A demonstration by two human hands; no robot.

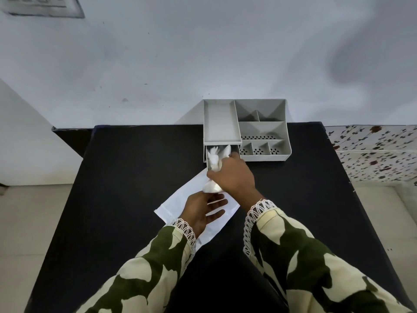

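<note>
A grey plastic organiser (264,127) with several compartments stands at the far edge of a black table (135,177), its small drawer (205,154) pulled open at the front left. My right hand (234,175) grips a bunch of white plastic items (213,159) at the drawer's mouth; their tips poke into the drawer and their lower ends (211,188) stick out below my fist. My left hand (203,211) lies open, palm up, just under them, above a flat white paper packet (180,199) on the table.
A pale wall rises directly behind the organiser. A floral-patterned surface (372,152) adjoins the table on the right. Pale floor shows on the left and beyond the table's right edge. The organiser's upper compartments hold nothing visible.
</note>
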